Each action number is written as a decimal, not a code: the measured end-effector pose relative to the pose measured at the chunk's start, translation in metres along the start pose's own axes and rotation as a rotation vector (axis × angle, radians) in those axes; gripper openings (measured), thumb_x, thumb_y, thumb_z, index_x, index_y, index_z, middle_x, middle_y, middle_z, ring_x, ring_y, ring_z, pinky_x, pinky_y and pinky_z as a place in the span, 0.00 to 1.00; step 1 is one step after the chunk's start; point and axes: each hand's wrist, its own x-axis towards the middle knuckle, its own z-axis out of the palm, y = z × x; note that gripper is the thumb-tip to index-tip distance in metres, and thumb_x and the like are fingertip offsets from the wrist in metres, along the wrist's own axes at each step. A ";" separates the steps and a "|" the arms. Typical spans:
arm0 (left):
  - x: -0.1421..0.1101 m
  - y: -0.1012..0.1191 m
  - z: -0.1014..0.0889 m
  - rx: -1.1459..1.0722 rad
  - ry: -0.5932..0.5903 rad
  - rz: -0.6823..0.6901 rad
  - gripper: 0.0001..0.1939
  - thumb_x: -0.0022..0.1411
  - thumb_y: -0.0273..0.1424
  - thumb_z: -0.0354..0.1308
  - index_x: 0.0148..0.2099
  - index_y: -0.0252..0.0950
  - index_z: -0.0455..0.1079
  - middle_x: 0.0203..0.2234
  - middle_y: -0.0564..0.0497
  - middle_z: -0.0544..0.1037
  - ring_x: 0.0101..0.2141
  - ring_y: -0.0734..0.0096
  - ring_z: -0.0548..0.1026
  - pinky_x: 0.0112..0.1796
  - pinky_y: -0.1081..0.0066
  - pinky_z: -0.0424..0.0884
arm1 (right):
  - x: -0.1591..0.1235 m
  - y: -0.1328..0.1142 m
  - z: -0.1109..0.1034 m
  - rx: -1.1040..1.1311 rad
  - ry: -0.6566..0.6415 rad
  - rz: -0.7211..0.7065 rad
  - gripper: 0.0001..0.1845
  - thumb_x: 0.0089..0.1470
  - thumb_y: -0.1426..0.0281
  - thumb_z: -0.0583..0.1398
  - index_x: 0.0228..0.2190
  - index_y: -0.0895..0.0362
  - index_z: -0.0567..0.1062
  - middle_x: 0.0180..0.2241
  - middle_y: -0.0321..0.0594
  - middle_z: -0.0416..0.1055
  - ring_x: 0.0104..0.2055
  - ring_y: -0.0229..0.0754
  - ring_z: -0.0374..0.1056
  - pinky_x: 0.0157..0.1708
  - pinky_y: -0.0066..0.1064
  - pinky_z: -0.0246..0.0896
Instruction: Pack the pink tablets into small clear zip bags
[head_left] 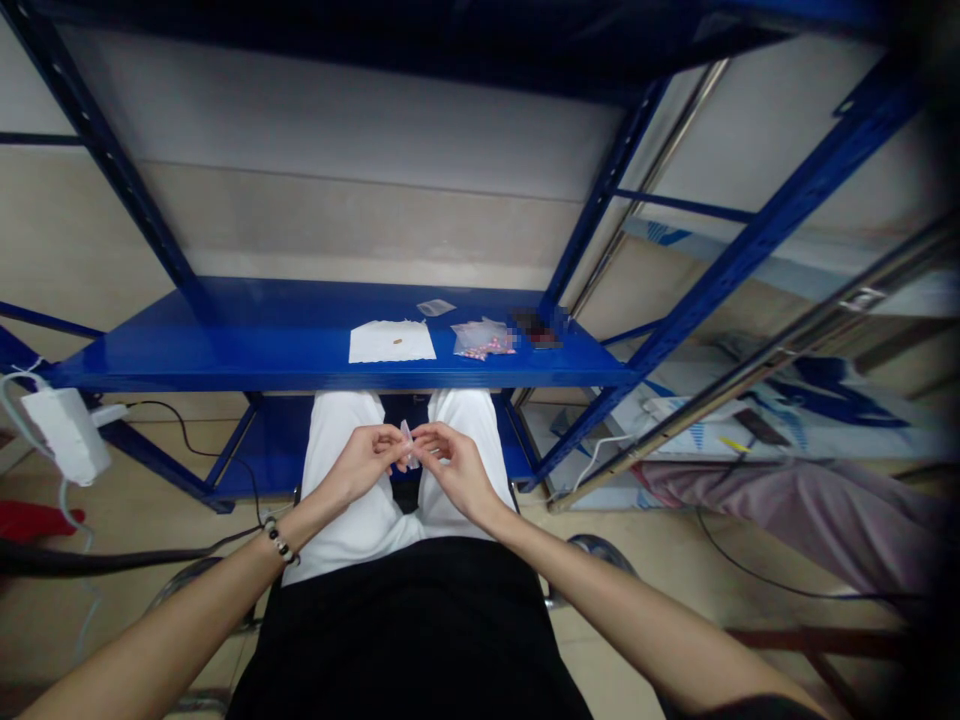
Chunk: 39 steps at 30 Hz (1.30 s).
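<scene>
Both my hands meet over my lap, below the front edge of a blue metal shelf (247,345). My left hand (366,462) and my right hand (451,468) each pinch a small clear plastic bag (408,445) held upright between their fingertips. On the shelf above lie a white sheet of paper (391,341) with a small brown object on it, a heap of small clear bags with pink pieces (484,340), and one more small clear bag (436,307) further back.
Blue shelf uprights (757,235) rise at right and left. A white power adapter (66,433) with cables hangs at the left. Another person's leg in pinkish trousers (810,510) lies at the right. A dark blurred item (536,328) sits on the shelf's right end.
</scene>
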 end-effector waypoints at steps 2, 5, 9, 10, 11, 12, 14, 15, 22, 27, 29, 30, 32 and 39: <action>0.000 -0.002 -0.001 0.038 -0.013 0.010 0.15 0.57 0.40 0.63 0.32 0.31 0.73 0.23 0.48 0.76 0.25 0.70 0.73 0.27 0.73 0.65 | -0.001 0.001 0.001 0.025 0.014 0.014 0.13 0.53 0.63 0.64 0.40 0.57 0.75 0.34 0.42 0.76 0.36 0.42 0.73 0.38 0.34 0.67; -0.003 -0.001 -0.001 0.053 -0.015 0.017 0.14 0.57 0.39 0.62 0.34 0.31 0.73 0.24 0.47 0.77 0.25 0.70 0.74 0.26 0.73 0.65 | -0.003 -0.001 0.002 0.068 0.020 0.028 0.13 0.52 0.62 0.64 0.38 0.58 0.77 0.35 0.43 0.77 0.37 0.43 0.74 0.40 0.35 0.68; -0.007 0.003 0.001 0.072 -0.026 0.035 0.14 0.59 0.39 0.61 0.33 0.31 0.74 0.23 0.48 0.76 0.25 0.70 0.74 0.27 0.73 0.66 | -0.003 -0.002 0.002 0.126 0.002 0.090 0.16 0.51 0.59 0.65 0.36 0.58 0.78 0.33 0.43 0.78 0.35 0.44 0.75 0.38 0.36 0.70; -0.007 0.004 0.002 0.085 -0.031 0.046 0.14 0.59 0.39 0.60 0.33 0.31 0.74 0.23 0.48 0.76 0.25 0.70 0.73 0.28 0.73 0.66 | -0.003 -0.001 0.002 0.142 -0.001 0.104 0.17 0.50 0.59 0.65 0.36 0.59 0.79 0.32 0.43 0.78 0.35 0.44 0.75 0.38 0.35 0.70; -0.007 0.005 0.002 0.097 -0.036 0.057 0.14 0.60 0.38 0.60 0.32 0.31 0.74 0.22 0.48 0.76 0.25 0.71 0.73 0.29 0.72 0.67 | -0.002 0.000 0.001 0.159 -0.003 0.115 0.17 0.50 0.59 0.66 0.36 0.59 0.79 0.32 0.44 0.78 0.34 0.44 0.75 0.37 0.35 0.70; -0.008 0.006 0.003 0.110 -0.040 0.065 0.14 0.60 0.38 0.59 0.32 0.31 0.74 0.22 0.48 0.75 0.25 0.71 0.72 0.29 0.72 0.67 | -0.001 0.001 0.001 0.173 -0.004 0.125 0.17 0.49 0.59 0.66 0.35 0.59 0.79 0.31 0.44 0.78 0.33 0.44 0.74 0.36 0.34 0.70; -0.007 0.006 0.003 0.134 -0.047 0.072 0.14 0.61 0.38 0.58 0.31 0.31 0.73 0.23 0.48 0.75 0.25 0.71 0.72 0.29 0.72 0.68 | 0.002 0.005 0.000 0.183 -0.012 0.144 0.17 0.48 0.59 0.67 0.34 0.60 0.79 0.30 0.43 0.78 0.32 0.43 0.74 0.34 0.33 0.69; -0.007 0.005 0.003 0.140 -0.053 0.073 0.14 0.61 0.38 0.58 0.31 0.31 0.73 0.23 0.48 0.75 0.26 0.71 0.73 0.30 0.72 0.68 | 0.004 0.007 -0.001 0.180 -0.020 0.153 0.17 0.47 0.58 0.67 0.34 0.60 0.79 0.29 0.43 0.78 0.31 0.42 0.74 0.32 0.32 0.68; -0.008 -0.001 0.002 0.195 -0.083 0.116 0.12 0.63 0.37 0.55 0.33 0.33 0.72 0.27 0.47 0.77 0.29 0.69 0.75 0.33 0.71 0.69 | 0.009 0.015 -0.007 0.058 -0.085 0.137 0.11 0.50 0.64 0.63 0.32 0.60 0.78 0.27 0.41 0.77 0.28 0.41 0.72 0.29 0.29 0.64; -0.011 -0.006 0.005 0.338 -0.043 0.177 0.06 0.57 0.27 0.54 0.32 0.33 0.73 0.25 0.50 0.77 0.28 0.70 0.73 0.32 0.73 0.67 | 0.003 0.007 -0.008 -0.291 -0.116 -0.008 0.07 0.50 0.74 0.58 0.30 0.57 0.78 0.26 0.39 0.76 0.28 0.40 0.71 0.30 0.28 0.61; -0.010 -0.009 0.006 0.342 -0.026 0.183 0.06 0.55 0.25 0.54 0.30 0.33 0.72 0.24 0.51 0.76 0.27 0.71 0.72 0.32 0.74 0.66 | 0.002 0.005 -0.010 -0.396 -0.111 -0.038 0.06 0.48 0.76 0.59 0.29 0.57 0.77 0.24 0.37 0.75 0.26 0.39 0.69 0.29 0.27 0.59; -0.009 -0.010 0.007 0.344 -0.016 0.180 0.06 0.54 0.25 0.54 0.29 0.33 0.72 0.23 0.51 0.76 0.27 0.71 0.72 0.31 0.74 0.66 | 0.003 0.005 -0.011 -0.431 -0.103 -0.044 0.06 0.47 0.76 0.60 0.28 0.57 0.76 0.24 0.37 0.75 0.25 0.39 0.68 0.28 0.27 0.58; -0.006 -0.013 0.005 0.360 0.023 0.165 0.06 0.52 0.25 0.54 0.28 0.33 0.73 0.22 0.52 0.75 0.26 0.71 0.71 0.30 0.74 0.65 | 0.006 0.005 -0.014 -0.486 -0.081 -0.050 0.05 0.45 0.76 0.60 0.27 0.57 0.75 0.22 0.35 0.74 0.24 0.38 0.67 0.27 0.26 0.56; -0.002 -0.006 -0.001 0.424 0.164 0.152 0.05 0.50 0.26 0.56 0.27 0.34 0.73 0.19 0.53 0.74 0.23 0.72 0.69 0.28 0.74 0.63 | 0.015 0.000 -0.025 -0.613 0.027 -0.055 0.04 0.43 0.76 0.61 0.24 0.56 0.72 0.22 0.34 0.71 0.24 0.37 0.66 0.26 0.26 0.52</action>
